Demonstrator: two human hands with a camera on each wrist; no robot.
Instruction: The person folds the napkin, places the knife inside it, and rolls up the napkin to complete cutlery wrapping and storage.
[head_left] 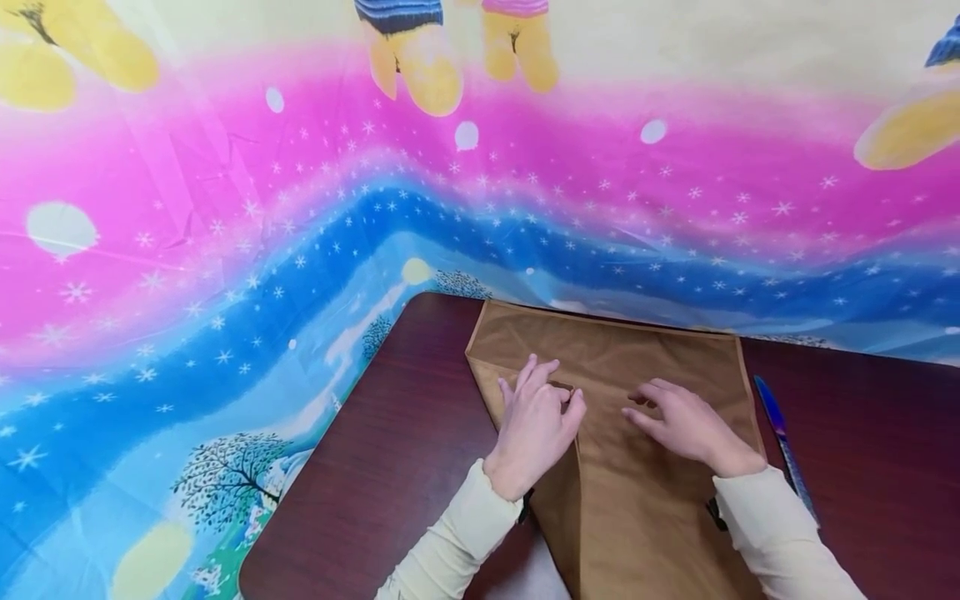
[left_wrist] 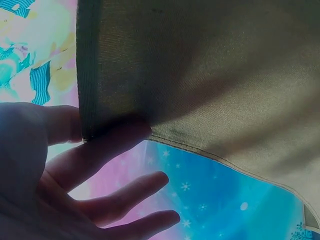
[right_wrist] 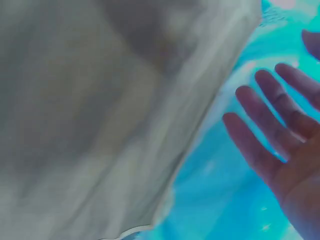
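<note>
- One brown cloth (head_left: pixel 626 487), hemmed, lying on the bench (head_left: pixel 360 467) between and beneath both hands; its far edge runs close to the bench's far edge. Left side slants inward toward the near end, with a darker section beside a straight line running toward the wearer.
- One left hand (head_left: pixel 528 433), above the cloth's left part. Thumb and forefinger pinch a hemmed corner of the cloth, as the left wrist view shows; the other fingers extend, apart, holding nothing.
- One right hand (head_left: pixel 686 425), above the cloth's right part. Fingers spread and loosely bent, gripping nothing; the right wrist view shows them apart from the cloth.
- One knife (head_left: pixel 771 407), blue-bladed, on the bench just beside the cloth's right edge; neither hand touches it.
- One printed backdrop (head_left: pixel 450 183), snowflakes on pink and blue, behind the bench.
- Two pale sleeves (head_left: pixel 468 517), one to each arm.
- Progress, by judgement: arranging of the cloth partway along. Far portion laid out broadly flat; the slanted left side and the pinched corner appear unsettled. Near end out of view, condition undetermined.
</note>
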